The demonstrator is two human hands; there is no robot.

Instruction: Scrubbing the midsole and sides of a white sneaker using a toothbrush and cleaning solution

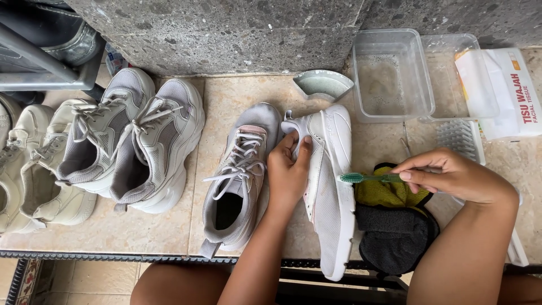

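my left hand (pixel 288 172) covers the middle of the white sneaker (pixel 330 192), so its opening and laces are hidden from me; the fingers wrap snugly over its upper edge, thumb up near the heel tab, holding it tipped on its side with the smooth white sole wall facing right. the toe reaches past the front edge of the desk (pixel 226 96), a beige, faintly veined tile surface. my right hand (pixel 451 175) pinches the handle of a green toothbrush (pixel 370 178), fingers narrow and closed on it, so most of the handle is buried in my grip; the teal bristle head touches the sneaker's side.

under the brush lies a crumpled yellow-green cloth (pixel 387 195) with a dark, coarse-knit black cloth (pixel 395 237) below it, partly tucked behind the shoe and my forearm. just left of my left hand rests the grey mesh sneaker (pixel 240 181) with loose pale laces, upright. further left a chunky grey pair (pixel 135 141) stands close together, and cream shoes (pixel 34 175) are cut off by the frame edge. behind, a clear plastic tub (pixel 392 73) holds cloudy, foamy water; a white tissue pack (pixel 502 90) is partly cropped. a pale curved shard-like dish (pixel 322 85) leans at the rough stone wall (pixel 226 34).
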